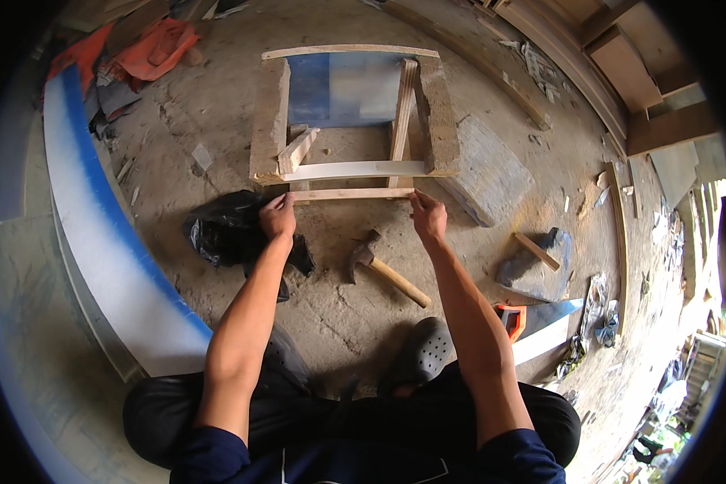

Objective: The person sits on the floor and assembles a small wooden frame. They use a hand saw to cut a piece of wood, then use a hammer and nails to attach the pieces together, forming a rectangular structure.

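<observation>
My left hand [277,216] and my right hand [429,216] each pinch one end of a thin wooden strip [353,194]. The strip lies level across the near side of a wooden frame [268,121], just below its white front rail [355,169]. Thick side blocks and a far top rail make up the frame, with slanted wood pieces inside it. A blue and whitish panel [308,89] shows through its far part. On the floor between my forearms rests a claw hammer [395,278] with a wooden handle. A black plastic bag [218,230] lies beside my left hand.
A long blue-and-white sheet [97,202] curves along the left. To the right are a grey board [488,173], a dark block with a wood stick [538,252], and an orange-handled saw [512,321]. Orange cloth [149,52] lies far left; wooden shelving [621,68] stands far right.
</observation>
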`<action>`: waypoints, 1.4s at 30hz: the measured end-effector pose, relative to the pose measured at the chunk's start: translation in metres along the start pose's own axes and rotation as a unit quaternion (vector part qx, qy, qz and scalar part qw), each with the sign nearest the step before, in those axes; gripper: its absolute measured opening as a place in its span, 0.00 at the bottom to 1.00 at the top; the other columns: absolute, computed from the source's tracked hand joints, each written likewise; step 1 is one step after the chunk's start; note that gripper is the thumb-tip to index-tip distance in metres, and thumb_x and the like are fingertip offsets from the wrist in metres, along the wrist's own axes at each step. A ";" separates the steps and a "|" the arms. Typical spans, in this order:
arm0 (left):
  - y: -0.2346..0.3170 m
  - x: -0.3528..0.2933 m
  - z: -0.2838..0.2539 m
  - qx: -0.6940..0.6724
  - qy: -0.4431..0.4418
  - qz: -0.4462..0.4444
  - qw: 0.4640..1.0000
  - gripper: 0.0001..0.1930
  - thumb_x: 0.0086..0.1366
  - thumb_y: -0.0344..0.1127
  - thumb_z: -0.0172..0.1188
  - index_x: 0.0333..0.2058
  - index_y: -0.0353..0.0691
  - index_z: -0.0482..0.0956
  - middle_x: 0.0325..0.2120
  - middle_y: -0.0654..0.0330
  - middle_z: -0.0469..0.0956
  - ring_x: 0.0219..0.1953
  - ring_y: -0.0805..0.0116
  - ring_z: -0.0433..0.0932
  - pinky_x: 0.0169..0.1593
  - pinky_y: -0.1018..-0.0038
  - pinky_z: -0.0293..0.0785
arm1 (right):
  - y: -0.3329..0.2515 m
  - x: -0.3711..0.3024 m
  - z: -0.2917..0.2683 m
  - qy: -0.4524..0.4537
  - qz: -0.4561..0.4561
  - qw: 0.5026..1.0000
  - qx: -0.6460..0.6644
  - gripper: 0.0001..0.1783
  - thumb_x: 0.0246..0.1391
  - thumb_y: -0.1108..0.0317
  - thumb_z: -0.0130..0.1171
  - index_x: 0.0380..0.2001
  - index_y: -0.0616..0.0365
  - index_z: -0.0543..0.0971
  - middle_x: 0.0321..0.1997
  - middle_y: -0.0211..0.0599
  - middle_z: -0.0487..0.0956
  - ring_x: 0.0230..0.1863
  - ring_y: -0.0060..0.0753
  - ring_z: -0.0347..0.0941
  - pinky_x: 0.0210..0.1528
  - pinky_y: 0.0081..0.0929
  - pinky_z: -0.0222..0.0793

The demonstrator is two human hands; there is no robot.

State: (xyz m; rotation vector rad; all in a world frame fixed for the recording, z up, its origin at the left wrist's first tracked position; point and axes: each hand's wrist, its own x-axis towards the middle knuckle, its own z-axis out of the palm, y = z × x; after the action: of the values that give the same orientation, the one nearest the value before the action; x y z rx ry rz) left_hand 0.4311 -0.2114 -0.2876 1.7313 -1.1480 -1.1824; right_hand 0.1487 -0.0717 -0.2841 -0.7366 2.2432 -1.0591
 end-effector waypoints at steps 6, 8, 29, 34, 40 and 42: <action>-0.008 0.003 0.000 0.025 0.005 0.006 1.000 0.16 0.60 0.39 0.65 0.40 0.31 0.83 0.33 0.55 0.85 0.34 0.71 0.82 0.40 0.75 0.76 | -0.003 -0.001 -0.004 0.002 0.002 1.000 0.006 0.21 0.58 0.54 0.59 0.49 0.54 0.81 0.32 0.36 0.83 0.29 0.24 0.79 0.33 0.25 0.76; -0.010 0.003 0.004 0.035 0.008 0.012 0.999 0.16 0.60 0.39 0.65 0.39 0.31 0.83 0.32 0.55 0.85 0.33 0.71 0.82 0.40 0.75 0.76 | 0.003 0.003 -0.006 0.009 0.004 1.000 0.005 0.20 0.57 0.54 0.59 0.49 0.54 0.81 0.30 0.35 0.83 0.27 0.23 0.78 0.33 0.24 0.75; 0.002 0.002 -0.009 0.196 -0.014 0.139 0.971 0.18 0.60 0.39 0.62 0.44 0.32 0.80 0.30 0.51 0.84 0.35 0.57 0.83 0.41 0.71 0.76 | -0.009 -0.004 -0.014 -0.022 -0.062 0.996 -0.054 0.19 0.59 0.59 0.54 0.52 0.52 0.78 0.37 0.48 0.82 0.41 0.47 0.79 0.42 0.38 0.74; 0.058 -0.007 -0.024 0.392 -0.156 0.325 0.847 0.21 0.56 0.33 0.61 0.49 0.36 0.76 0.45 0.49 0.78 0.46 0.50 0.78 0.48 0.63 0.75 | -0.016 0.003 -0.031 -0.087 -0.213 0.959 -0.166 0.23 0.58 0.60 0.55 0.57 0.48 0.72 0.39 0.53 0.81 0.42 0.57 0.78 0.44 0.46 0.73; 0.062 0.003 -0.029 0.471 -0.239 0.357 0.771 0.18 0.57 0.34 0.65 0.46 0.38 0.78 0.46 0.54 0.77 0.47 0.50 0.76 0.48 0.61 0.74 | -0.017 0.008 -0.031 -0.125 -0.235 0.929 -0.257 0.18 0.58 0.63 0.55 0.52 0.50 0.74 0.38 0.53 0.81 0.39 0.58 0.78 0.40 0.47 0.74; 0.059 0.008 -0.030 0.477 -0.241 0.371 0.759 0.16 0.58 0.34 0.64 0.45 0.38 0.78 0.45 0.54 0.78 0.45 0.50 0.77 0.47 0.61 0.75 | -0.014 0.008 -0.031 -0.115 -0.251 0.931 -0.240 0.16 0.59 0.64 0.53 0.51 0.50 0.74 0.38 0.52 0.81 0.38 0.58 0.78 0.38 0.47 0.74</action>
State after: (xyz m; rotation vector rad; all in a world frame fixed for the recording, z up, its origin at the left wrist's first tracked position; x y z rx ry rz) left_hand 0.4455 -0.2355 -0.2271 1.2729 -2.7831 -0.5036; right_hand 0.1257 -0.0695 -0.2579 -1.6193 2.1706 -0.5743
